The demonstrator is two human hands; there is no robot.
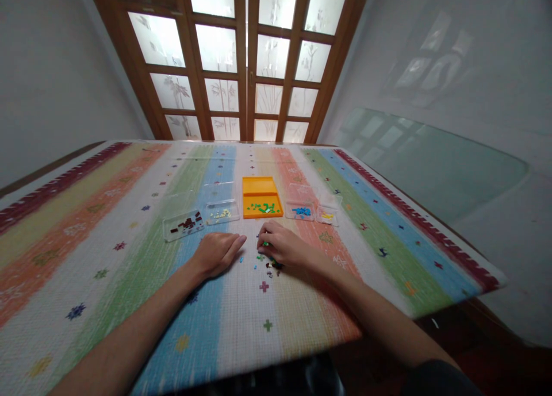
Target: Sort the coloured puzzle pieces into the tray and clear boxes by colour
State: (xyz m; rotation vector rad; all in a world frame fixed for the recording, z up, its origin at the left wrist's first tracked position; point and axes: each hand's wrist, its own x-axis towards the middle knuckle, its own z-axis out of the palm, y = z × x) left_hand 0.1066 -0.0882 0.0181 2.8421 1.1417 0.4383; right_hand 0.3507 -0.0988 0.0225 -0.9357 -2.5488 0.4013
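My left hand [219,253] rests on the striped cloth, its fingers curled under and the thumb pointing right; whatever it may hold is hidden. My right hand [282,243] is bent over the cloth with thumb and fingertips pinched together. A bit of green shows at those fingertips, apparently a small green piece [265,244]. Below it lies a loose pile of tiny dark, brown and green pieces [274,264], partly covered by the hand. Two small blue pieces lie between my hands, one of them a blue piece [241,259] near the left thumb.
An orange box [261,216] with its lid open holds green pieces [266,208]. Clear boxes hold dark brown pieces [188,223], pale pieces [224,214], blue pieces [302,212] and yellow pieces [328,216]. A striped tablecloth [142,275] covers the table; glazed doors [248,57] stand beyond.
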